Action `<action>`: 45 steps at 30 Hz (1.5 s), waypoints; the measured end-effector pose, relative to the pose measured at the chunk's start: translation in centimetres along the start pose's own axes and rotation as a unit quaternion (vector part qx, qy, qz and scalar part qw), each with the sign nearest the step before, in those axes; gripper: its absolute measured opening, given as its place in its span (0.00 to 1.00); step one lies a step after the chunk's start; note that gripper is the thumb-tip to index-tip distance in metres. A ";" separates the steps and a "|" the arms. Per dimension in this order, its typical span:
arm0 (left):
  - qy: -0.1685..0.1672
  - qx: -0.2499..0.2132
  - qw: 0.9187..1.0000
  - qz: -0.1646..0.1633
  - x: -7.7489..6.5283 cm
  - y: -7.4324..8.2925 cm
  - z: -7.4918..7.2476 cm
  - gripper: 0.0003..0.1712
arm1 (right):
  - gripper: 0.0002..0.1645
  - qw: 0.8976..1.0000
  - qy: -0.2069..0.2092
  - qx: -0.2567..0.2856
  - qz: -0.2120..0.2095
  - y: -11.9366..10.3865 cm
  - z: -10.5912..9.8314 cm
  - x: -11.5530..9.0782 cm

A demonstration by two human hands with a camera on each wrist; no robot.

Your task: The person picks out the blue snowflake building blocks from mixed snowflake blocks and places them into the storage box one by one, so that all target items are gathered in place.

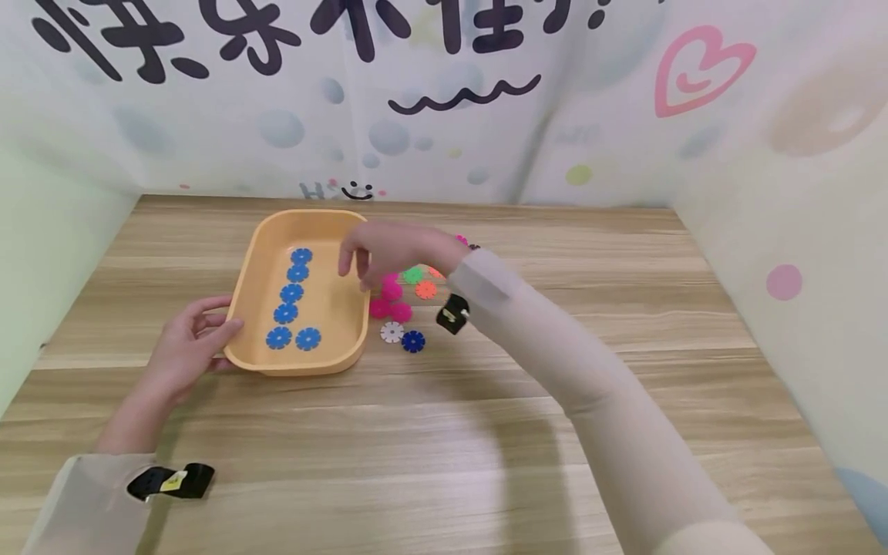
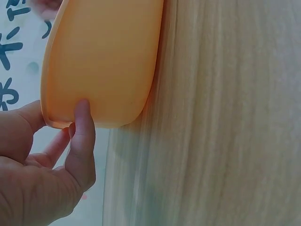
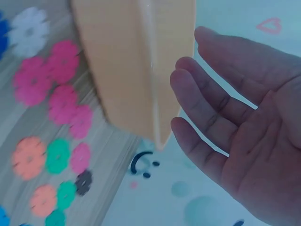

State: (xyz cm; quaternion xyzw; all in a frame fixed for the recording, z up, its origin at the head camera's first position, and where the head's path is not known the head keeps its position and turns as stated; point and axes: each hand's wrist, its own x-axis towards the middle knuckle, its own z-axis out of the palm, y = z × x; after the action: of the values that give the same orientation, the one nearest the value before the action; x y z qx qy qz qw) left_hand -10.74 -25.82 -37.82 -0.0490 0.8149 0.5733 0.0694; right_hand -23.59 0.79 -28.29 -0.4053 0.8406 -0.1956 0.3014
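Note:
An orange plastic tray [image 1: 355, 339] is on the wooden table, left of centre. Inside it, several blue snowflake building discs [image 1: 292, 293] form a column, with one more beside the column's near end. My left hand [image 1: 190, 339] grips the tray's near-left corner, thumb at the rim; in the left wrist view its fingers [image 2: 84, 127] touch the orange wall. Over the tray's right side hovers my right hand [image 1: 388, 248], fingers pointing down and loosely bent. Nothing is between those fingers in the right wrist view, where the palm [image 3: 268, 146] faces the camera.
Right of the tray lie loose discs: pink [image 1: 401, 311], green [image 1: 413, 274], orange [image 1: 426, 289], white [image 1: 391, 332] and dark blue [image 1: 413, 341]. My right forearm hides part of this group. A printed white backdrop [image 1: 444, 146] stands behind the table [image 1: 347, 462].

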 end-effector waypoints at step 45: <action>0.001 0.016 1.000 -0.004 0.0 0.0 0.1 0.34 | 0.21 0.935 0.260 0.143 0.196 18.7 5.8 -12.4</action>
State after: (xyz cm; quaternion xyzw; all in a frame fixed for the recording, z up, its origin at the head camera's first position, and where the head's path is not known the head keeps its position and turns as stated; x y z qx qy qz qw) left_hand -10.71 -25.76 -37.85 -0.0517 0.8241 0.5595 0.0722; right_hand -24.20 21.35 -38.97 -0.1203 0.9154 -0.3496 0.1594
